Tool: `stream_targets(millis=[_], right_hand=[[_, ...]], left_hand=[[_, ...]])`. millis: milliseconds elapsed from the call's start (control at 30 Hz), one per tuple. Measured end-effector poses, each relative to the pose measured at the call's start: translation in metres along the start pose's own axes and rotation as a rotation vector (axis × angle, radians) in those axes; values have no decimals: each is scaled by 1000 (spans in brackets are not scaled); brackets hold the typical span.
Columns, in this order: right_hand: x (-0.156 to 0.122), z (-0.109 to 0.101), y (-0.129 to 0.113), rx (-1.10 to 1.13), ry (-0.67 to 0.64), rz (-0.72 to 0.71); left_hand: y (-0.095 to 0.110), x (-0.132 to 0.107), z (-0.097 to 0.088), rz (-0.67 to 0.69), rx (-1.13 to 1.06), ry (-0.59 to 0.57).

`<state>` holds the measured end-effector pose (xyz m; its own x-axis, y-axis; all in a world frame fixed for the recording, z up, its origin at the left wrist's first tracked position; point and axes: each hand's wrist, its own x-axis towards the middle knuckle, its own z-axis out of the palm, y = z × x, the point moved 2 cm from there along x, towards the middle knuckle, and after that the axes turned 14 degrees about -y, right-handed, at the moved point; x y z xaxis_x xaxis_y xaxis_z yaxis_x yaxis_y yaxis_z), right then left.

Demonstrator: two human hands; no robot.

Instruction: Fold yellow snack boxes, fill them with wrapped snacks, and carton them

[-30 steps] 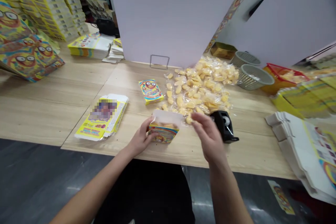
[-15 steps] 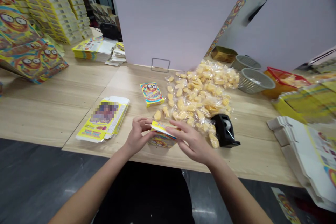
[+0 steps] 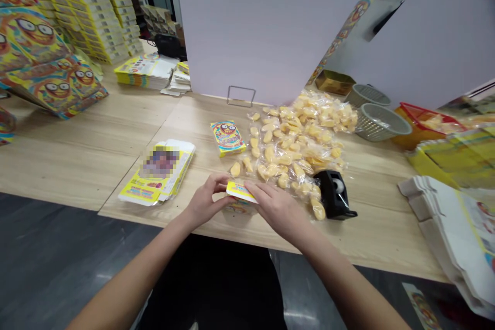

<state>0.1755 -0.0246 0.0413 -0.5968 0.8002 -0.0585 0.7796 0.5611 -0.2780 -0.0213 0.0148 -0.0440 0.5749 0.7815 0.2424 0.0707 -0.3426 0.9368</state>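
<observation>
**Small carton (image 3: 240,192) held by both hands at the near table edge (image 3: 371,247).**
I see the left hand (image 3: 204,202) clenched on its end, the right hand (image 3: 276,210) pressing its lid; a slip could knock it into the sweet packets (image 3: 294,152).

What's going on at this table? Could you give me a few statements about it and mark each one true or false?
1. The left hand and right hand are both on a small printed box. True.
2. The right hand is holding the black tape dispenser. False: the dispenser stands on the table, to the right of that hand.
3. Small yellow pieces in clear wrappers lie heaped on the wooden table. True.
4. The grey slotted baskets are on the floor. False: they stand on the table, beyond the heap.
5. A flattened printed carton lies to the left of the hands. True.
</observation>
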Motion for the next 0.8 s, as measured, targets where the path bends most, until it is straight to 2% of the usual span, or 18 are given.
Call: stream_targets(millis=[167, 267, 433, 600, 700, 800], right_hand=[[-4, -12, 5, 256, -81, -85], [-4, -14, 6, 372, -84, -54], [1, -5, 4, 349, -28, 29], [7, -3, 7, 458, -13, 118], [9, -6, 9, 467, -49, 95], [8, -6, 10, 382, -28, 28]], left_hand=[[1, -3, 0, 17, 27, 5], [1, -4, 0, 26, 32, 18], [1, -1, 0, 38, 4, 6], [-2, -2, -1, 46, 31, -1], [-4, -4, -1, 64, 57, -11], [2, -4, -2, 108, 123, -41]])
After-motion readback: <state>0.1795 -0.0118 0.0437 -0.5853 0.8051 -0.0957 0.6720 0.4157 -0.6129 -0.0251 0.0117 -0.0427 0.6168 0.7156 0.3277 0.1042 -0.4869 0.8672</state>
